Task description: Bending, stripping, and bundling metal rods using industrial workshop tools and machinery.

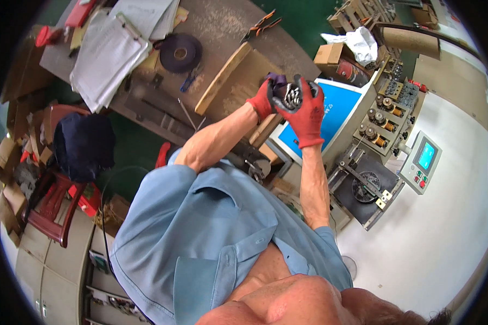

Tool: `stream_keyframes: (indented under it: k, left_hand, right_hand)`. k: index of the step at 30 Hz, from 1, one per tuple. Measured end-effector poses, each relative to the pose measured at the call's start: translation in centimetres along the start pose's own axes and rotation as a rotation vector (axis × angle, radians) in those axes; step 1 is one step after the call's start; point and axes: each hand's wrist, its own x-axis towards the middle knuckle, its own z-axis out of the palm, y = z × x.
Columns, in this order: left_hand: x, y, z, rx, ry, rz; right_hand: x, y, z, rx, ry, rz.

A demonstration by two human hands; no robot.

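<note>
Both my hands wear red gloves and are raised in front of me. My left hand and my right hand together grip a small dark metal part with shiny coiled or toothed pieces in it, held between the palms. The hands touch each other around it. Below them lie a wooden board and a blue panel on a machine. My blue short-sleeved shirt fills the lower middle of the view.
A workbench carries papers, a black tape roll and orange-handled pliers. To the right stands a white machine with rollers and a control screen. A red chair and cardboard boxes sit at the left.
</note>
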Motion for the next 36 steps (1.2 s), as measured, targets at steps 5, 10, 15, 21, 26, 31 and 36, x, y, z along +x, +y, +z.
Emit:
stream_keyframes:
  k: [5,10,15,21,26,31,36]
  left_hand:
    - [0.4,4.4,4.4,-1.085,0.160,-0.505]
    - [-2.0,-0.3,-6.6,-1.662,0.129,-0.261]
    - [-2.2,4.7,3.1,-0.938,-0.075,-0.447]
    - [-5.8,6.7,5.5,-0.645,0.195,-0.521]
    - [-7.9,6.8,6.4,-0.833,0.120,-0.621]
    - [-9.6,8.8,9.3,-0.630,0.010,-0.725]
    - [-12.8,9.9,9.5,-0.503,-0.011,-0.836]
  right_hand:
    - [-1.0,0.2,-1.7,0.034,0.044,0.042]
    - [-0.2,-4.1,-0.6,0.124,0.026,-0.037]
    - [-6.3,-1.2,-2.5,0.086,0.165,0.012]
    - [-13.3,-1.4,-5.4,0.411,0.096,-0.074]
    - [-18.6,1.3,-2.5,1.172,0.238,0.235]
    - [-23.8,1.5,0.1,1.483,0.315,0.896]
    - [-27.6,-4.3,2.5,1.812,0.414,0.962]
